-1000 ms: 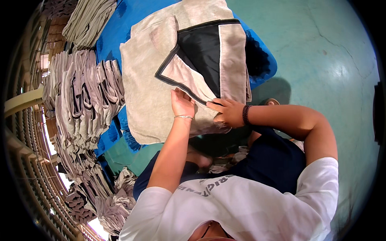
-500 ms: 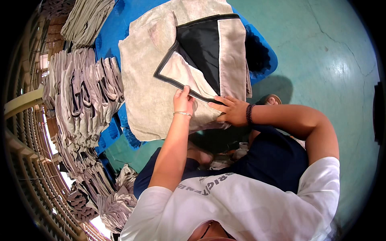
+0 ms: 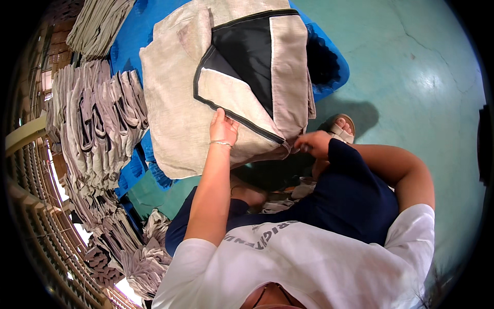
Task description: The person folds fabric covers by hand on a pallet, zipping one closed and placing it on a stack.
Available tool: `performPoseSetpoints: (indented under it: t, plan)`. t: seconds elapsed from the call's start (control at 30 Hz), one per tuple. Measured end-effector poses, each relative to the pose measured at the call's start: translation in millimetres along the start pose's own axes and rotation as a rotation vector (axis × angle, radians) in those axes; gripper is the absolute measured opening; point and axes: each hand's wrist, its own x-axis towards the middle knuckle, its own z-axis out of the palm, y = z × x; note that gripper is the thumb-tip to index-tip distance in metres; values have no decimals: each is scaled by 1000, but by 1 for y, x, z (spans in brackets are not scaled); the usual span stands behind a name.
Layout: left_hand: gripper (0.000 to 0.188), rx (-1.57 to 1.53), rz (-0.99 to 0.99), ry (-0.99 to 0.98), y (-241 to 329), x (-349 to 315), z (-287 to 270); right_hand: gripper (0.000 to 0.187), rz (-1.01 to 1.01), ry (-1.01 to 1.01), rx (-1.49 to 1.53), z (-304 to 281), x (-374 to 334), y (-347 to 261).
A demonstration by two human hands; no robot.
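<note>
The hands are apart. The left hand (image 3: 224, 129) rests at the dark trim (image 3: 253, 125) along the folded-over part of the cloth (image 3: 170, 113), thumb on the trim; whether the fingers pinch it from below, I cannot tell. The right hand (image 3: 312, 144), blurred and curled, is at the cloth's near right corner; its grip on the fabric cannot be made out.

The cloth lies on a blue platform (image 3: 334, 81), overhanging its near side. It looks soft and limp, likely to sag or wrinkle if lifted by one point, with nothing fragile about it. The black panel (image 3: 247, 56) inside the fold seems smoother and probably slips more. The trim looks like the firmest hold, best taken by both ends.

Left of the cloth stand folded stacks (image 3: 82, 118); to its right, on the floor (image 3: 411, 103), is a sandal (image 3: 345, 135).
</note>
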Motion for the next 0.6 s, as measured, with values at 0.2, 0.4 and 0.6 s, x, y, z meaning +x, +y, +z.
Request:
performPoseSetpoints:
  t: [0.2,0.4,0.6]
  plan:
    - [16,75,87,-26,-3,0,-5,14,435,533,529,-20,10,-1]
    - [55,380,272,131,-11,-14,19,19,203,677,649,-26,20,3]
    - [70,1049,829,225,-17,-28,33,20,299,497,533,-43,33,-4]
